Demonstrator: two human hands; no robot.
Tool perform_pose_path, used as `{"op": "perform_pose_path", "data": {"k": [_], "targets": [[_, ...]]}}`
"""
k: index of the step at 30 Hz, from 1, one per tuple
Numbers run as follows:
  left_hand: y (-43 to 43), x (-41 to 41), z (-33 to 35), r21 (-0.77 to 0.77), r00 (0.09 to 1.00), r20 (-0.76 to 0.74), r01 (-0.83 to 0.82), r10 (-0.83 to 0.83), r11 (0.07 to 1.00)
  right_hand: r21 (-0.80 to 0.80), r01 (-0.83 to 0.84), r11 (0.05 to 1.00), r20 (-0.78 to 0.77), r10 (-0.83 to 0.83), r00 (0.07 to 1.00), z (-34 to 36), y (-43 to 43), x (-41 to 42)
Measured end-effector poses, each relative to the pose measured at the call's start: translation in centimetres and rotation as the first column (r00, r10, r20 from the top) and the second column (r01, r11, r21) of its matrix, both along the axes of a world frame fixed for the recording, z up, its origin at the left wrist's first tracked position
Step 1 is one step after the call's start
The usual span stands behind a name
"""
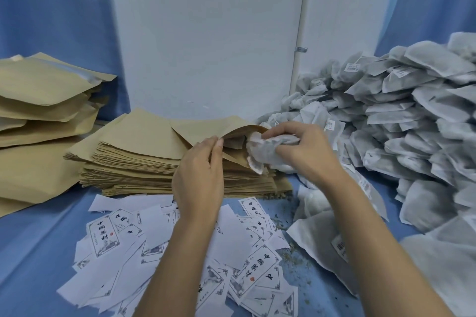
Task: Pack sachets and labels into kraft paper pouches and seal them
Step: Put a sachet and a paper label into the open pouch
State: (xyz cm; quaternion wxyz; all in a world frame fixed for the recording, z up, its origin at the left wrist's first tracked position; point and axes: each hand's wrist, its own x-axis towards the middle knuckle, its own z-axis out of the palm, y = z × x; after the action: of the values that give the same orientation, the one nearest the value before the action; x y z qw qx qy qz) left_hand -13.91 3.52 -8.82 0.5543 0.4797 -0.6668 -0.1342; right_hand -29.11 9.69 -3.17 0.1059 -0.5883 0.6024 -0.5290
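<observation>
Sachet insertion: left hand (201,165) pinches open the flat tan kraft paper pouch (206,128) atop the pouch stack (134,165), right hand (306,152) grips a crumpled white mesh sachet (260,156) at its 3 o'clock mouth; next, presumably, a deeper push.

head cam | worn high | faces forward-down | close over table (38,239) | single view

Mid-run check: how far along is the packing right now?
Done: a stack of filled pouches sits far left; whether they are sealed, I cannot tell. In hand: the left hand pinches open the top pouch while the right hand pushes a sachet into its mouth. Left: sealing this pouch, then the tall flat stack, scattered labels and big sachet pile.
</observation>
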Motion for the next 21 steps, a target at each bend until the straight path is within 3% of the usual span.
{"op": "perform_pose_path", "data": {"k": [4,8,12,16,18,21], "targets": [[0.4,-0.3,0.2,-0.086,0.999,0.042,0.012,-0.009,0.996,-0.081,0.079,0.994,-0.389,-0.105,0.915,-1.6,-1.4,0.6],[0.7,-0.9,0.3,-0.131,0.997,0.074,0.009,0.001,0.991,-0.222,0.232,0.947,-0.354,-0.299,0.886,-2.8,-2.4,1.7],[0.9,-1.2,0.1,-0.156,0.995,0.095,-0.001,0.016,0.988,-0.402,0.420,0.813,-0.407,-0.570,0.713,-4.1,-2.6,2.2],[0.9,-1.3,0.0,-0.173,0.994,0.105,-0.010,0.028,0.985,-0.301,0.197,0.933,-0.429,-0.317,0.846,-4.9,-3.3,2.2],[1.0,-1.4,0.0,-0.193,0.994,0.106,-0.011,0.032,0.981,-0.347,0.125,0.929,-0.347,-0.252,0.903,-5.1,-3.4,2.5],[1.0,-1.5,0.0,-0.246,0.996,0.083,-0.013,0.034,0.969,-0.463,0.146,0.874,-0.145,-0.237,0.961,-5.2,-3.2,2.6]]}}
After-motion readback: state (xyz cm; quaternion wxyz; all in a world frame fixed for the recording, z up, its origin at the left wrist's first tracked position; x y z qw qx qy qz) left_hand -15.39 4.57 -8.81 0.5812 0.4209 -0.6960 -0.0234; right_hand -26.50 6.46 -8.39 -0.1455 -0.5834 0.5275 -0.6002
